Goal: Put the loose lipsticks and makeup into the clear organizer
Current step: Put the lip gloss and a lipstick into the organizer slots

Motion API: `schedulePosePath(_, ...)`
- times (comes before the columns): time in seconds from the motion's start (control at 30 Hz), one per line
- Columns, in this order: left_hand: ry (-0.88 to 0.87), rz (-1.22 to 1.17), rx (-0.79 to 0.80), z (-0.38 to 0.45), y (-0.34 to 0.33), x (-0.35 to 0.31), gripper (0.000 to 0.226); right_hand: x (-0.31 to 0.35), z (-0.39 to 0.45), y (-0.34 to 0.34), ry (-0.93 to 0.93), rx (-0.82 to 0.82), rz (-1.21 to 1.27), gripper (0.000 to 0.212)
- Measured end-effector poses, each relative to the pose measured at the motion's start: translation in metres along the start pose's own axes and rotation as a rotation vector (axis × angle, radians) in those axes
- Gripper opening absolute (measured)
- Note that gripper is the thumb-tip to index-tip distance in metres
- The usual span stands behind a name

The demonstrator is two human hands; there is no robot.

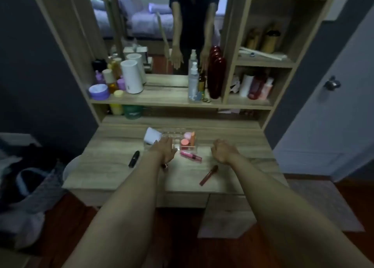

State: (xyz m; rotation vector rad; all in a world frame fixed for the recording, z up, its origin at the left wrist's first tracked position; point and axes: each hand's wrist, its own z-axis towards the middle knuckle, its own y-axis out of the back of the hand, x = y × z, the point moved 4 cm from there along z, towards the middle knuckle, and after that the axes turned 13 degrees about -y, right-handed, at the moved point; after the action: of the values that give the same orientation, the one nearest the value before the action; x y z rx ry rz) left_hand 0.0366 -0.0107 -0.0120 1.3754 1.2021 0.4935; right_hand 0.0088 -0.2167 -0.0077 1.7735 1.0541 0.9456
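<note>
The clear organizer stands at the back middle of the wooden dressing table, with pink and orange makeup in its right side. A white jar lies tipped at its left. My left hand rests flat in front of the organizer, fingers apart, holding nothing. A pink lip gloss tube lies just right of that hand. A dark red lipstick tube lies nearer the front. A black tube lies to the left. My right hand hovers over the table's right part, fingers loosely curled, empty.
Behind the table a shelf carries bottles, a purple jar, a white cylinder and a red bottle under a mirror. Side cubbies hold more bottles. A bed with clothes sits left, and a door stands right.
</note>
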Motion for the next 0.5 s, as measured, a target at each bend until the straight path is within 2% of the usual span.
schedulePosePath(0.1, 0.062, -0.07, -0.006, -0.016, -0.005, 0.024, 0.058, 0.015, 0.002, -0.016, 0.017, 0.063, -0.01, 0.049)
schedulePosePath(0.2, 0.139, -0.097, -0.081, -0.028, -0.008, 0.052, 0.047, 0.026, 0.006, -0.03, 0.026, 0.122, 0.004, 0.051)
schedulePosePath(0.37, 0.299, -0.143, -0.118, -0.033, -0.01, 0.086, 0.038, 0.04, 0.019, -0.032, -0.01, 0.023, -0.004, 0.04)
schedulePosePath(0.5, 0.372, -0.205, -0.123, -0.022, -0.018, 0.092, 0.033, 0.041, 0.03, -0.042, -0.058, 0.021, -0.094, 0.035)
